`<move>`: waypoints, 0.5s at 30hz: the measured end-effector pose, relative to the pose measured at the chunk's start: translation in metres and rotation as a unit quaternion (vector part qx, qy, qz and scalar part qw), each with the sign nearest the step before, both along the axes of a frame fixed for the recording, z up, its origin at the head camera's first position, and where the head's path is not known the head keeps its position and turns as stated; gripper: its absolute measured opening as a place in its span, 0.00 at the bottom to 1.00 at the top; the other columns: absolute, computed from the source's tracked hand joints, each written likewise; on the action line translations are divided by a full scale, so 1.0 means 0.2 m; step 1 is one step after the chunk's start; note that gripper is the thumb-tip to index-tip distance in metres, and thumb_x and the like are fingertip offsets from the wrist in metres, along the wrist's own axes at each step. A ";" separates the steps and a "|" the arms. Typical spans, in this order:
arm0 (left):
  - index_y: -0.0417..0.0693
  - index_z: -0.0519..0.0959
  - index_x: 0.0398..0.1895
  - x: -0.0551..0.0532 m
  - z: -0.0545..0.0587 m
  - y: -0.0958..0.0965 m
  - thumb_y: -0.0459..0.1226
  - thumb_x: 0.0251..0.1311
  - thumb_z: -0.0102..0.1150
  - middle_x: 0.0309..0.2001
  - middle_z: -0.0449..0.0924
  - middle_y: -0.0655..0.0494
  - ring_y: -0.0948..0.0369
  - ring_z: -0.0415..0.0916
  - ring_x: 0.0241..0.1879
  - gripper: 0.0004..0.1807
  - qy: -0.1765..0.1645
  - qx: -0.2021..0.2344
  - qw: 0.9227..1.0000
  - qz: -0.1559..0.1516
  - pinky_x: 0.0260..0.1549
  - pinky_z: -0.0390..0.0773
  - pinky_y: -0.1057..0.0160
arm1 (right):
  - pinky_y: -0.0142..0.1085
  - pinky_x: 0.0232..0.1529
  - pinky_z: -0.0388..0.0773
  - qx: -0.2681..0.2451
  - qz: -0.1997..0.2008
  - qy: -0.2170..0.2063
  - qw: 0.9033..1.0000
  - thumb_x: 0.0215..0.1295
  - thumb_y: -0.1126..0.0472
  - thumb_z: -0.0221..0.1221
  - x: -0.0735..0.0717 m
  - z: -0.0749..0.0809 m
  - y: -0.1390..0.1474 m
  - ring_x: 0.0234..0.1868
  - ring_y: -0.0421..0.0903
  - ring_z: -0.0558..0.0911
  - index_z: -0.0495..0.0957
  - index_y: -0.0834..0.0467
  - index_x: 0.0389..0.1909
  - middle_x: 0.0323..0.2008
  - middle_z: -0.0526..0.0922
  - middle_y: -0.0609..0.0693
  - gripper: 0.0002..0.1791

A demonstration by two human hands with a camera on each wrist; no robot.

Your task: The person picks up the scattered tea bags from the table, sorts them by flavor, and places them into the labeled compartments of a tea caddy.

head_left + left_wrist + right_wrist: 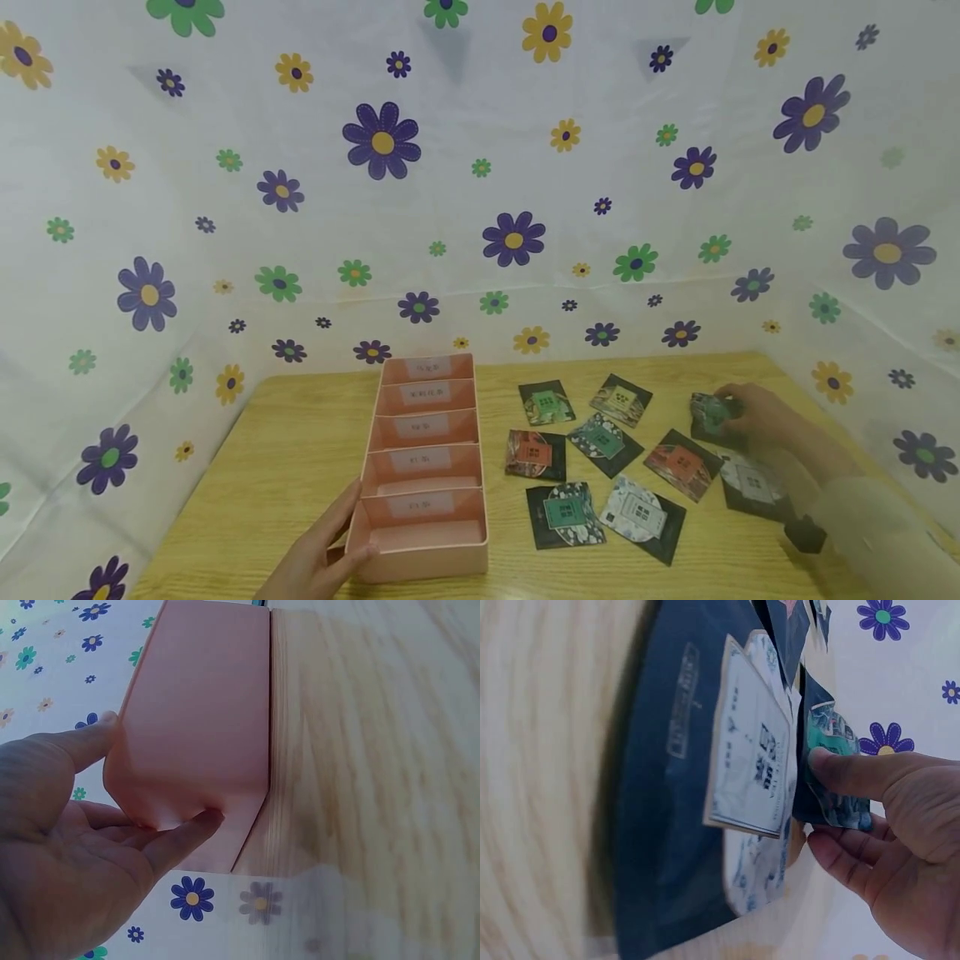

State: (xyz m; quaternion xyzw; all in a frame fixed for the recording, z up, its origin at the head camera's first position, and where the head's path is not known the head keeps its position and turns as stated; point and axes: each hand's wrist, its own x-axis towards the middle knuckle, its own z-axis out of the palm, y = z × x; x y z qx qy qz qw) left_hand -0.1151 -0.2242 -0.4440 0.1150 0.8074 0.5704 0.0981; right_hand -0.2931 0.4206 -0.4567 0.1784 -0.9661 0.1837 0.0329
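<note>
My left hand grips the near left corner of a long pink divided box, thumb on the near side and fingers along the left wall. The left wrist view has the pink box between thumb and fingers. At the far right of the table, my right hand pinches a dark tea sachet with a teal label. Up close, the thumb lies over the front of that teal-labelled sachet, with fingers behind it. A white-labelled tea sachet lies just nearer, below the right hand.
Between box and right hand lie more sachets: green, yellow-green, teal, red, another red, another teal and another white. Paper labels mark the box compartments. A flowered cloth surrounds the wooden table.
</note>
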 end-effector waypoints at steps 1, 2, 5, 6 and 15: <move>0.45 0.47 0.85 0.00 0.00 0.00 0.38 0.74 0.61 0.82 0.44 0.36 0.36 0.50 0.76 0.44 0.002 0.000 1.000 -0.002 0.54 0.82 0.53 | 0.61 0.44 0.80 0.000 -0.002 0.004 1.000 0.53 0.67 0.73 0.00 0.00 0.00 0.40 0.66 0.82 0.75 0.77 0.53 0.42 0.82 0.72 0.29; 0.45 0.47 0.85 0.00 0.00 0.00 0.38 0.74 0.61 0.82 0.44 0.36 0.36 0.50 0.76 0.44 0.003 0.001 1.000 -0.004 0.54 0.82 0.53 | 0.63 0.45 0.79 -0.004 -0.006 0.007 1.000 0.54 0.67 0.73 0.01 -0.01 0.01 0.42 0.68 0.81 0.75 0.76 0.53 0.44 0.81 0.74 0.29; 0.42 0.47 0.84 0.00 0.00 0.00 0.37 0.74 0.61 0.81 0.43 0.34 0.35 0.49 0.75 0.44 0.008 0.002 1.000 -0.010 0.55 0.82 0.52 | 0.65 0.45 0.79 -0.019 -0.018 0.023 0.999 0.55 0.67 0.73 0.01 -0.03 0.03 0.44 0.71 0.81 0.76 0.75 0.54 0.46 0.81 0.75 0.28; 0.41 0.47 0.84 0.00 0.00 0.00 0.37 0.74 0.61 0.81 0.43 0.33 0.35 0.48 0.76 0.44 0.006 0.003 1.000 -0.009 0.55 0.82 0.52 | 0.65 0.45 0.79 -0.025 -0.021 0.033 0.999 0.55 0.68 0.73 0.01 -0.04 0.04 0.44 0.71 0.81 0.77 0.74 0.54 0.46 0.81 0.75 0.27; 0.39 0.49 0.83 -0.01 0.00 -0.01 0.37 0.72 0.63 0.80 0.45 0.32 0.34 0.51 0.75 0.44 0.010 -0.009 1.000 -0.006 0.54 0.83 0.55 | 0.63 0.42 0.80 -0.067 -0.049 0.039 0.996 0.64 0.66 0.69 0.04 0.06 0.08 0.46 0.75 0.80 0.74 0.71 0.62 0.53 0.78 0.79 0.27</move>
